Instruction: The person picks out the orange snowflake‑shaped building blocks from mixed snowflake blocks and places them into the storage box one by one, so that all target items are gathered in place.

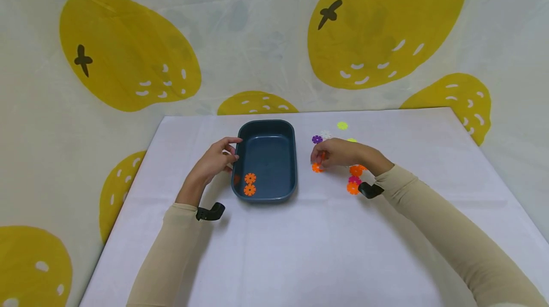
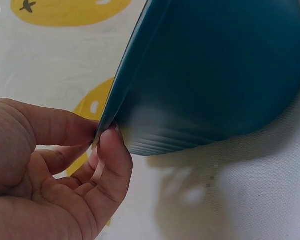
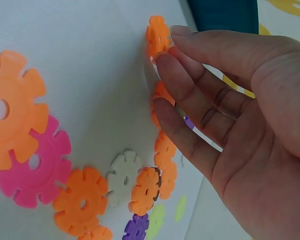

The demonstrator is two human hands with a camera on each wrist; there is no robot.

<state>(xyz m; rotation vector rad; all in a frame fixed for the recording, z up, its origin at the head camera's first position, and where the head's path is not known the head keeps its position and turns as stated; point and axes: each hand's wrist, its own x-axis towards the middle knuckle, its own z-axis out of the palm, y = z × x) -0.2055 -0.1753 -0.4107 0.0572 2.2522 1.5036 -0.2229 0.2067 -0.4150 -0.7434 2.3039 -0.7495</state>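
Note:
My left hand (image 1: 216,158) pinches the left rim of a dark blue rectangular tray (image 1: 293,164); the left wrist view shows the thumb and fingers (image 2: 115,160) at the rim. Two orange notched discs (image 1: 250,184) lie inside, near the tray's front left corner. To the right of the tray, my right hand (image 1: 336,152) is low over the table, thumb and fingers slightly bent and apart. Its fingertips are at the edge of an orange notched disc (image 3: 157,37); whether they touch it is hard to tell. More orange discs (image 3: 165,155) lie beyond and beside the fingers.
Around the right hand are loose notched discs: a pink disc (image 3: 50,172), a white disc (image 3: 124,175), a purple disc (image 1: 317,139) and a yellow-green disc (image 1: 342,126). A white cloth covers the table (image 1: 274,250). Behind it hangs a patterned curtain (image 1: 257,35).

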